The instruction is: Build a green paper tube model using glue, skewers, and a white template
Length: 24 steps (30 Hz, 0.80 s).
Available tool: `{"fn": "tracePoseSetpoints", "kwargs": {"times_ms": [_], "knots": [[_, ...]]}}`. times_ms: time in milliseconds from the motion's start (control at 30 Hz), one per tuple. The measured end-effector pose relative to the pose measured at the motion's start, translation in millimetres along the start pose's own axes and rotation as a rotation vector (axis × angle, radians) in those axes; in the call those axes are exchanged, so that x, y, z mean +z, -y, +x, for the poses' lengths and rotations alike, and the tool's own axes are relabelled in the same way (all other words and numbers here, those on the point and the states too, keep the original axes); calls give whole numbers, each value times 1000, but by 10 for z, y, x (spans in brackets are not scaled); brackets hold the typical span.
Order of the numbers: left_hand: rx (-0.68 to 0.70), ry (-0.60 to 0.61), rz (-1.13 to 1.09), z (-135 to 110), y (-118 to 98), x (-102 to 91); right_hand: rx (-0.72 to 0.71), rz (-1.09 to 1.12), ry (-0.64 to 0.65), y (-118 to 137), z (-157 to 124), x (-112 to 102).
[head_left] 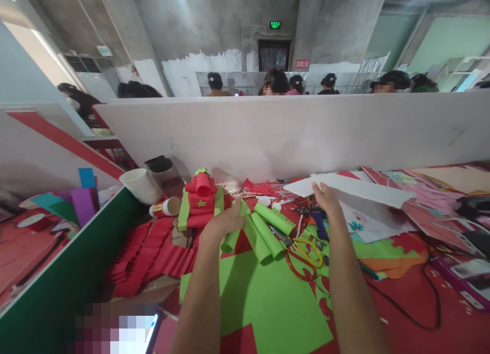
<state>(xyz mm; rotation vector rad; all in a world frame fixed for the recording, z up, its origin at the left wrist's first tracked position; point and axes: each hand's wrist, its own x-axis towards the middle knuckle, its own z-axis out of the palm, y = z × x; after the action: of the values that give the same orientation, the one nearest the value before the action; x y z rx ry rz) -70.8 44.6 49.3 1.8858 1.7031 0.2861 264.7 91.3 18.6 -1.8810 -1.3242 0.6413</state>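
Observation:
My right hand (327, 198) pinches the near edge of a white sheet of paper (367, 188), raised above other papers at the back right. My left hand (225, 221) reaches over several rolled green paper tubes (262, 236), its fingers stretched out at their upper ends; whether it presses on them is unclear. Just right of the tubes lie scissors (308, 257) with red and yellow handles. A flat green paper sheet (271, 298) spreads below the tubes. Left of my left hand stands a red and green paper model (201, 201) with a star.
Pleated red paper strips (153, 252) lie at left beside a green partition (65, 262). A white cup (141, 184) and a dark-lidded jar (164, 173) stand behind. A white board (287, 134) closes off the back. A black cable (421, 318) and a purple box (463, 282) lie at right.

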Motion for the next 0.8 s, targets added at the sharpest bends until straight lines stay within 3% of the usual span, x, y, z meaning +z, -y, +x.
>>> {"fn": "tracePoseSetpoints", "kwargs": {"times_ms": [100,233,333,433,533,667,800], "knots": [[-74,125,95,-25,29,-42,29,-76,55,-25,18,93],[-85,150,172,-107,15,-114,20,-191,105,-53,47,124],[-117,108,231,-177,-24,-162,22,-218,81,-100,81,109],[-130,-28,307,-155,-66,-211,34,-225,60,-150,112,92],[-56,-98,366,71,-103,-249,20,-170,92,-171,118,72],[132,-122,452,615,-165,-220,-42,-104,113,-135,85,35],[150,-109,500,1064,-194,-75,-102,-40,142,-82,54,-10]]}}
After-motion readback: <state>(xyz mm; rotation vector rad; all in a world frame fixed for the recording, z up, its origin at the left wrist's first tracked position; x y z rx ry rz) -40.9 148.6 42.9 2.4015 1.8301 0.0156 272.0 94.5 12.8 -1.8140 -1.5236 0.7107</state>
